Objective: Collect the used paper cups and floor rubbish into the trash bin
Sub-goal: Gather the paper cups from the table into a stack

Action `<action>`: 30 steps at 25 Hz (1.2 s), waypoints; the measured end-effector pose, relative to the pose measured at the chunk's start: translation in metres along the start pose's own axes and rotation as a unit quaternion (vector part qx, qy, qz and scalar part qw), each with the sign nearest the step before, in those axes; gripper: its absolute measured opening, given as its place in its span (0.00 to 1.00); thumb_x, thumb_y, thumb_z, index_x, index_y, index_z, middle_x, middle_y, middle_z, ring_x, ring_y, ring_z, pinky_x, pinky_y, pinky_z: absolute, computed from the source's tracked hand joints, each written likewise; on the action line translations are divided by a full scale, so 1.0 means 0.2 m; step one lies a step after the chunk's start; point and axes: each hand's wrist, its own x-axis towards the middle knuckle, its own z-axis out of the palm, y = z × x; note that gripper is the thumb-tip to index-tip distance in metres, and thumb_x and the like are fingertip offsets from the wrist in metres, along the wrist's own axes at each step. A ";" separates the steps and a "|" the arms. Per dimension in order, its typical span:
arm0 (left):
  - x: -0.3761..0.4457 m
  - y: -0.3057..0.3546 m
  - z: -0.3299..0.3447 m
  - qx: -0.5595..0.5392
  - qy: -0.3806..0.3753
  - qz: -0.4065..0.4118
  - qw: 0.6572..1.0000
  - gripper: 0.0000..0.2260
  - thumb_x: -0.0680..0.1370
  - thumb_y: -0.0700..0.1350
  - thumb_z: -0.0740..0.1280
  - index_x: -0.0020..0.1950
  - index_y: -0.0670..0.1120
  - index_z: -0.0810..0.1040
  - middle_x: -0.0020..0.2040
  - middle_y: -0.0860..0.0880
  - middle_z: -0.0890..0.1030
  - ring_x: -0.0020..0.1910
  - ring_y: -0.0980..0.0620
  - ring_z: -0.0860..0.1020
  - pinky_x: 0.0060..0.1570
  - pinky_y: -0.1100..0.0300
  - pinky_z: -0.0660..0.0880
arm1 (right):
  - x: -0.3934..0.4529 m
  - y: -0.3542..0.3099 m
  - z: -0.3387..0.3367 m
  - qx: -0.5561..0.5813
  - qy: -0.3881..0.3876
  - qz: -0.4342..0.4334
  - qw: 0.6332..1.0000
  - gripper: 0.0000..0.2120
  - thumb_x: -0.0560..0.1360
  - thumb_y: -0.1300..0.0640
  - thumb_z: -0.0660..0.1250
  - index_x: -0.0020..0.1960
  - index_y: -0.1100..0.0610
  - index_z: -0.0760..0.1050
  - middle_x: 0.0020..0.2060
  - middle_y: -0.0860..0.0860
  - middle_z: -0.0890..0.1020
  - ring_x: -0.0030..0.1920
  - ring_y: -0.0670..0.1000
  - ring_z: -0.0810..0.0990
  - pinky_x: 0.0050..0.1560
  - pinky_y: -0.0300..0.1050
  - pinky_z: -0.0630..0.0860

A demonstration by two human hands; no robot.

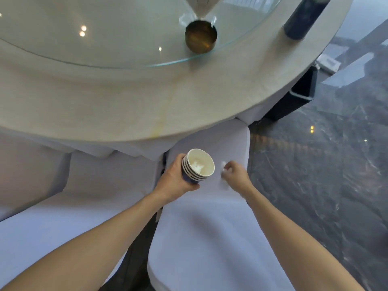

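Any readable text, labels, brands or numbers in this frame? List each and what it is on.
None can be read.
Stack of paper cups in the left hand: dark outer wall, no print visible.
Dark bottle on the table: no label legible.
Brass holder: plain.

Both forearms are bare to the frame's edge, and neither the left hand nor the right hand wears anything.
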 end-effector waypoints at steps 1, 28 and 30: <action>-0.05 0.05 -0.03 0.006 -0.006 0.007 1.000 0.35 0.63 0.47 0.82 0.63 0.57 0.68 0.58 0.56 0.79 0.54 0.48 0.81 0.46 0.52 0.80 | -0.08 -0.11 -0.07 0.059 0.032 -0.017 0.998 0.02 0.78 0.59 0.67 0.49 0.56 0.75 0.44 0.50 0.78 0.43 0.54 0.78 0.36 0.44 0.71; -0.76 1.01 0.88 0.112 0.072 0.156 0.979 0.34 0.69 0.46 0.82 0.71 0.52 0.71 0.61 0.52 0.81 0.57 0.49 0.81 0.54 0.56 0.79 | -1.13 0.18 -1.19 0.009 -0.169 -0.153 0.974 0.38 0.81 0.30 0.45 0.77 0.56 0.69 0.73 0.58 0.73 0.70 0.56 0.73 0.71 0.49 0.65; -0.81 1.10 1.08 0.104 0.060 0.160 0.980 0.33 0.70 0.47 0.81 0.71 0.53 0.71 0.61 0.52 0.81 0.58 0.49 0.81 0.56 0.54 0.80 | -1.15 0.33 -1.34 0.011 -0.173 -0.108 0.979 0.40 0.80 0.28 0.44 0.82 0.52 0.61 0.79 0.57 0.66 0.78 0.57 0.66 0.74 0.50 0.61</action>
